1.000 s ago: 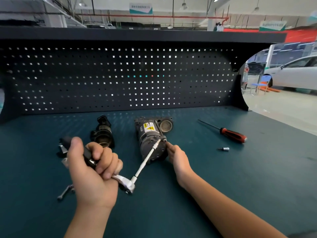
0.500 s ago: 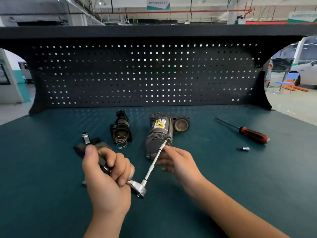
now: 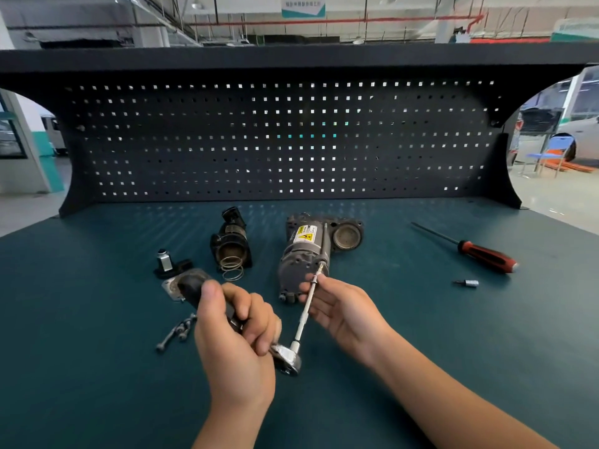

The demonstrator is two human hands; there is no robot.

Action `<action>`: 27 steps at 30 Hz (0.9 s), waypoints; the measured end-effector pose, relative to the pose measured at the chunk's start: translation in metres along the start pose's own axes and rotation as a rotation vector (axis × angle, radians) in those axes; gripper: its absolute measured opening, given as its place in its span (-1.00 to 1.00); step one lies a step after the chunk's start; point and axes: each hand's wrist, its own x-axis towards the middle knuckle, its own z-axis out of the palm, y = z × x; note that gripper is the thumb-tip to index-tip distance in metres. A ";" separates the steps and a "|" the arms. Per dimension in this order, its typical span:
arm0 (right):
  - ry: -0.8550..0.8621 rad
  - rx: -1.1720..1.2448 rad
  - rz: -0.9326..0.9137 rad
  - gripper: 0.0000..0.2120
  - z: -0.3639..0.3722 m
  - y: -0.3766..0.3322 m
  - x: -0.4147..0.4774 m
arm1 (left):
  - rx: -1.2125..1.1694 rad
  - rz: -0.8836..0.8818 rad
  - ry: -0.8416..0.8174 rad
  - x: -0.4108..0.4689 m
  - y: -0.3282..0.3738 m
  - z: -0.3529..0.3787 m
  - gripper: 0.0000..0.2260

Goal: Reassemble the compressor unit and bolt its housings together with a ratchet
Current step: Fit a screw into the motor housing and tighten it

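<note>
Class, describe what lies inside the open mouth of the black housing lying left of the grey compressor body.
A coiled metal spring sticks out of the mouth of the black housing. Whatever sits deeper in the bore is hidden by shadow and by the spring itself.

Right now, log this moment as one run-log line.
left hand: grips ratchet handle | right hand: pinches extension bar | tip: at compressor body side, seating unclear | loose bolts: on bench

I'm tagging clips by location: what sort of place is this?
Likely a vehicle workshop or training garage: a workbench backed by a black pegboard, a white car parked beyond it at right, and a red-handled screwdriver on the bench.
</note>
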 end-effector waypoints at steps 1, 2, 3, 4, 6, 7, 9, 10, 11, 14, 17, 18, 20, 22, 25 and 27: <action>0.001 -0.001 0.004 -0.84 0.000 0.000 0.000 | -0.017 -0.006 0.012 0.000 0.000 0.001 -0.63; 0.001 0.000 0.007 -0.84 -0.001 0.000 0.000 | -0.034 -0.011 0.021 0.000 0.000 0.001 -0.63; 0.000 0.002 0.010 -0.84 -0.001 0.000 0.000 | -0.047 -0.014 0.028 0.000 0.000 0.001 -0.63; -0.001 0.004 0.011 -0.84 -0.001 0.000 0.000 | -0.053 -0.016 0.034 0.000 0.000 0.001 -0.62; -0.001 0.012 0.014 -0.84 -0.001 0.000 0.001 | -0.069 -0.024 0.048 0.001 0.000 0.001 -0.59; 0.001 0.019 0.018 -0.84 -0.001 0.000 0.001 | -0.080 -0.033 0.059 0.001 -0.001 0.001 -0.56; 0.003 0.034 0.022 -0.84 -0.001 -0.001 0.001 | -0.090 -0.043 0.081 0.002 -0.001 0.000 -0.55; 0.003 0.040 0.023 -0.84 -0.001 -0.001 0.001 | -0.084 -0.038 0.083 0.003 0.000 0.000 -0.56; 0.002 0.045 0.024 -0.84 -0.001 -0.002 0.001 | -0.067 -0.028 0.079 0.003 0.000 0.001 -0.57; -0.004 0.063 0.036 -0.83 0.000 -0.001 0.002 | 0.025 0.014 0.035 0.003 0.001 0.006 -0.64; -0.004 0.076 0.042 -0.83 0.000 -0.002 0.002 | 0.124 0.094 -0.044 0.000 0.000 0.018 -0.65; -0.004 0.080 0.042 -0.83 0.000 -0.003 0.002 | 0.131 0.110 -0.059 -0.001 0.000 0.022 -0.65; 0.000 0.084 0.041 -0.83 -0.001 -0.004 0.002 | 0.094 0.108 -0.036 -0.001 -0.001 0.026 -0.64; 0.007 0.088 0.040 -0.83 -0.001 -0.004 0.002 | 0.040 0.095 0.010 0.001 0.000 0.026 -0.61; 0.006 0.098 0.046 -0.83 0.000 -0.004 0.003 | -0.021 0.057 0.056 0.006 0.005 0.022 -0.59; 0.007 0.098 0.051 -0.83 0.000 -0.004 0.003 | -0.081 0.015 0.105 0.011 0.008 0.017 -0.60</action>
